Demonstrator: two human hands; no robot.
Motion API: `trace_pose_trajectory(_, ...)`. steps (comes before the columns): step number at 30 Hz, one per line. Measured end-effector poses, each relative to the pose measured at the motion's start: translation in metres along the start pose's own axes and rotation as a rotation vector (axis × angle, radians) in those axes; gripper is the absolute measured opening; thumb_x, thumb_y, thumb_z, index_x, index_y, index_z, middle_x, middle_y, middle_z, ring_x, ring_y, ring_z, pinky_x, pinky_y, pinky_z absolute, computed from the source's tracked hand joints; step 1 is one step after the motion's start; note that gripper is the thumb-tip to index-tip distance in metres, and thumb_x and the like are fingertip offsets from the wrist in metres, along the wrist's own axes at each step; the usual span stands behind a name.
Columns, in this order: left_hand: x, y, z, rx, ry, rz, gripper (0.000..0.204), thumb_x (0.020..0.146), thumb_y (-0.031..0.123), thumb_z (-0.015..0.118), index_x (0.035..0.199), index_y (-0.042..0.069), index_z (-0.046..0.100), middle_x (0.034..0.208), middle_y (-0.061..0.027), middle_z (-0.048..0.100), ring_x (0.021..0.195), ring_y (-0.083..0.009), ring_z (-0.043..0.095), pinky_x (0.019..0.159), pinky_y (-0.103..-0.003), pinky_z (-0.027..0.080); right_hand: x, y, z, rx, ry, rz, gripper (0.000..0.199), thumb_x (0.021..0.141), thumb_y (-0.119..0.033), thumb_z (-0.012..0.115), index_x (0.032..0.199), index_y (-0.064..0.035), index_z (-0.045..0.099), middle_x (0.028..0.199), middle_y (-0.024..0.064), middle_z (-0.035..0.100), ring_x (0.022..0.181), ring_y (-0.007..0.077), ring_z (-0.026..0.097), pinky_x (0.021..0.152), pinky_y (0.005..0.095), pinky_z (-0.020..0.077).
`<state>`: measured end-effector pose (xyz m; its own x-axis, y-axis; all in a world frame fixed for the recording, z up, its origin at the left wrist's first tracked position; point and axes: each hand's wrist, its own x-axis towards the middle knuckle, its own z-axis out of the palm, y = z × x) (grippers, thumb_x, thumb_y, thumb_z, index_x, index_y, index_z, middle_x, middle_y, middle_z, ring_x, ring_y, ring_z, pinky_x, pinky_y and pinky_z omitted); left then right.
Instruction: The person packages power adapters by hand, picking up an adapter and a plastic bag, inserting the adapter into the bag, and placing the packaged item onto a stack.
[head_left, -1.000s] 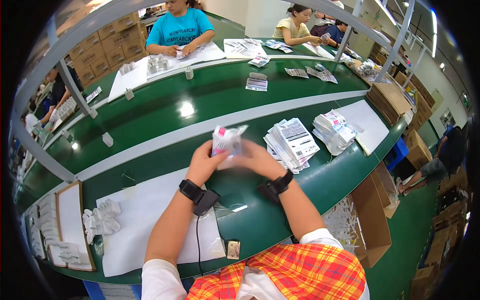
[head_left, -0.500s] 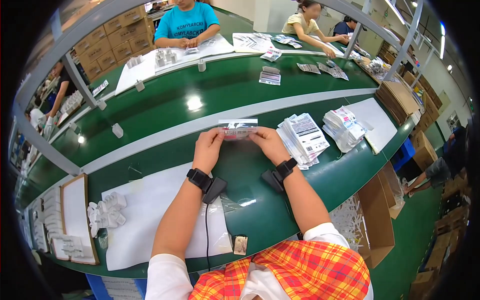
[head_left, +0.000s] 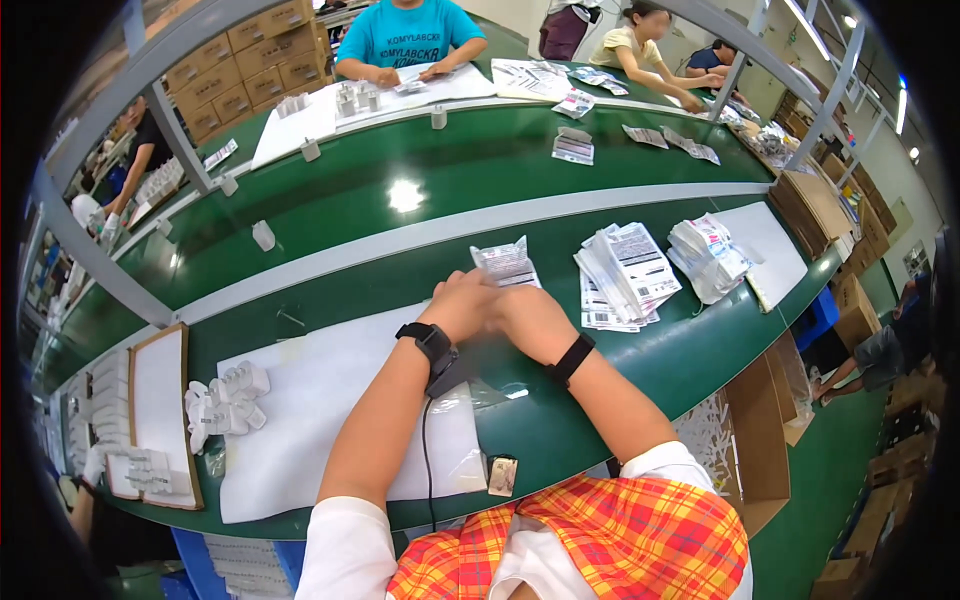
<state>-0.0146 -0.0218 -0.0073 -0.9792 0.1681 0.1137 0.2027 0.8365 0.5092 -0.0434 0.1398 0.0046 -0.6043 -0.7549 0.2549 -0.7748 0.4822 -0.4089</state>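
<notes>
Green counter (head_left: 540, 432) spreads beneath both forearms, and on it, just beyond the fingers, lies a pale, crinkled clear packet (head_left: 507, 264) printed in grey, its near edge running under or against the hands. The left hand (head_left: 460, 308) and right hand (head_left: 530, 318) meet at that edge, knuckles up, one set of fingers overlapping the other; the fingertips are hidden and slightly blurred, so I cannot tell whether either hand grips the packet or only presses on it. A black strap (head_left: 430, 342) with a boxy unit circles the left wrist, and a black band (head_left: 573, 358) circles the right. To the right of the packet sits a loose stack of similar flat packets (head_left: 642, 265), and beside that a bulkier bundle of packets (head_left: 706, 255). Left of the hands a white sheet (head_left: 300, 430) covers part of the counter, with a cluster of white plastic pieces (head_left: 235, 395) at its left end, near a brown-edged tray (head_left: 160, 380). A small tan block (head_left: 503, 478) rests by the near edge. Across a pale rail (head_left: 400, 246), a co-worker in a teal shirt (head_left: 408, 40) leans over other papers.
</notes>
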Motion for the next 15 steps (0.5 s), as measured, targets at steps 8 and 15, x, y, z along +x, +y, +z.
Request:
trace_pose_trajectory(8,-0.003,-0.003,0.001,-0.016,0.014,0.003,0.029,0.079,0.010,0.064,0.106,0.019,0.069,0.111,-0.0001,0.059,0.104,-0.0276,0.050,0.092,-0.039,0.041,0.001,0.005,0.009,0.015,-0.008,0.016,0.008,0.071,-0.003,0.059,0.074,-0.0062,0.066,0.075,0.0164,0.065,0.076,0.0343,0.063,0.070,0.0439,0.0503)
trace_pose_trajectory(15,0.002,-0.003,0.002,0.043,-0.022,0.030,0.030,0.082,0.017,0.059,0.108,0.027,0.069,0.113,0.0017,0.057,0.108,-0.0237,0.048,0.095,-0.039,0.035,-0.009,0.021,-0.007,0.076,-0.251,-0.078,0.005,0.074,-0.001,0.055,0.078,-0.0031,0.053,0.089,0.0170,0.057,0.083,0.0373,0.057,0.071,0.0450,0.0446)
